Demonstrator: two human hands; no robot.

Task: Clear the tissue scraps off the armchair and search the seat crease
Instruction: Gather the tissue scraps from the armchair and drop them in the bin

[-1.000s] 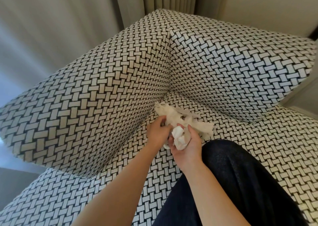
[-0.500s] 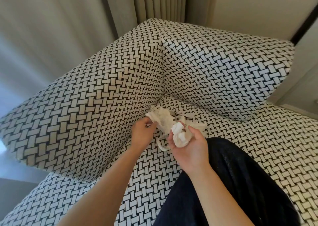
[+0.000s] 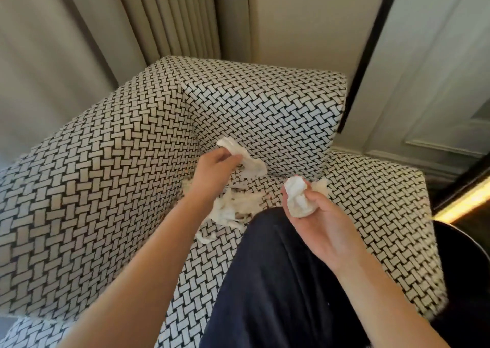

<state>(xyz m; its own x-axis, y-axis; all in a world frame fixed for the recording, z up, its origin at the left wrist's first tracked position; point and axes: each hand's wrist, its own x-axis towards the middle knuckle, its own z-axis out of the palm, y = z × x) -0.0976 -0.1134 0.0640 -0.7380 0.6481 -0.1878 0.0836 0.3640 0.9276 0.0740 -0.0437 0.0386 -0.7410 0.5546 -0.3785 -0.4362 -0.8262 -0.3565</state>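
The tissue scraps [image 3: 233,207] lie in a loose white heap on the seat of the armchair [image 3: 106,188], near the corner where arm and back meet, just at 11 o'clock of a dark trouser leg [image 3: 278,281]; above the heap the left hand [image 3: 214,170] is raised, its grip pinching a long tissue strip [image 3: 248,159] that hangs in front of the back cushion; at 3 o'clock of the heap the right hand [image 3: 318,223] is palm up, its grip clenched round a crumpled tissue wad [image 3: 298,196]; a frayed bit [image 3: 322,186] shows at 2 o'clock of the wad, held or lying, I cannot tell; the seat crease [image 3: 294,171] runs between the two hands; a pleated curtain [image 3: 172,16] hangs at 11 o'clock of the armchair; a panelled door [image 3: 437,82] stands at 2 o'clock.
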